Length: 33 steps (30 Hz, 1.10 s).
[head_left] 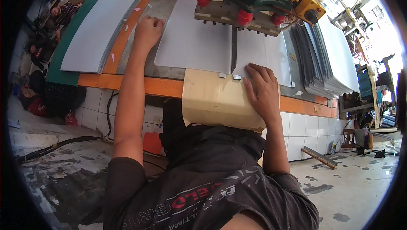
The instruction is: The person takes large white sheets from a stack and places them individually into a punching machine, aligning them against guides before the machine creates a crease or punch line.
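Observation:
A white sheet or board with a dark strip down its middle lies under the press (237,15); its left panel (197,39) and right panel (260,47) show on either side. My left hand (148,32) is closed, fingers curled, over the grey metal bed beside the left panel's edge; whatever the fingers hold, if anything, is hidden. Flat on the near edge of the right panel rests my right hand (261,85), its fingers stretched out. Beneath its palm, a beige card sheet (220,98) hangs over the table's front edge. Small metal stops (236,77) sit along the panel's near edge.
On the left stands a stack of white sheets (104,28) over a green surface (63,71). A thick pile of dark-edged sheets (328,60) is at the right. A yellow control box (309,8) hangs beside the press. Other people (63,13) are at the far left.

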Each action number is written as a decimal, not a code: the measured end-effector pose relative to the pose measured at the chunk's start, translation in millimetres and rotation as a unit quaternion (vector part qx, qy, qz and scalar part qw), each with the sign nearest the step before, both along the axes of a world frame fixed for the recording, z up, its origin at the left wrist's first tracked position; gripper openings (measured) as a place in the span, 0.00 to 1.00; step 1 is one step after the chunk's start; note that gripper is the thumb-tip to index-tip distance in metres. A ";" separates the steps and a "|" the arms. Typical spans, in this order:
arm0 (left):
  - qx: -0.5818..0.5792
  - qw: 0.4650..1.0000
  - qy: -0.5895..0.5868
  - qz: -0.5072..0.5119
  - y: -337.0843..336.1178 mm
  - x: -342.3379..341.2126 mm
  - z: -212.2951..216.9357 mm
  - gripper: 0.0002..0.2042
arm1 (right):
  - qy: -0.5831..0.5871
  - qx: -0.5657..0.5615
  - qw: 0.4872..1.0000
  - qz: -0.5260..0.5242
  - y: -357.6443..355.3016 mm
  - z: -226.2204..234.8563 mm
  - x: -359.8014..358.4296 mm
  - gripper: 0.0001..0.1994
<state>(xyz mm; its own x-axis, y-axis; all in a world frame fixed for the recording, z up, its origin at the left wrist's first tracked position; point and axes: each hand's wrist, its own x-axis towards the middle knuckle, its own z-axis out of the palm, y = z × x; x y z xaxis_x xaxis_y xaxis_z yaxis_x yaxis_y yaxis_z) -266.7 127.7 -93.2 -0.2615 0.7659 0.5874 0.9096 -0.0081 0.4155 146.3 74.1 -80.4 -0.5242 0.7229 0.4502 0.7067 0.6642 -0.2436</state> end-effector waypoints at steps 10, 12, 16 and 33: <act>-0.037 0.999 -0.026 -0.027 -2.6 20.2 -4.1 0.17 | 0.231 -0.194 0.953 0.035 25.4 5.3 26.4 0.16; -0.033 0.999 -0.023 -0.027 -0.7 21.8 -5.4 0.18 | 0.278 -0.209 0.937 -0.037 47.9 4.4 49.9 0.16; -0.039 0.998 -0.027 -0.034 5.1 20.7 -8.2 0.18 | 0.373 -0.235 0.895 -0.066 80.4 15.8 85.9 0.18; -0.074 0.985 -0.157 -0.012 3.8 21.9 -1.0 0.24 | 0.544 -0.415 0.726 -0.063 111.4 34.2 118.8 0.23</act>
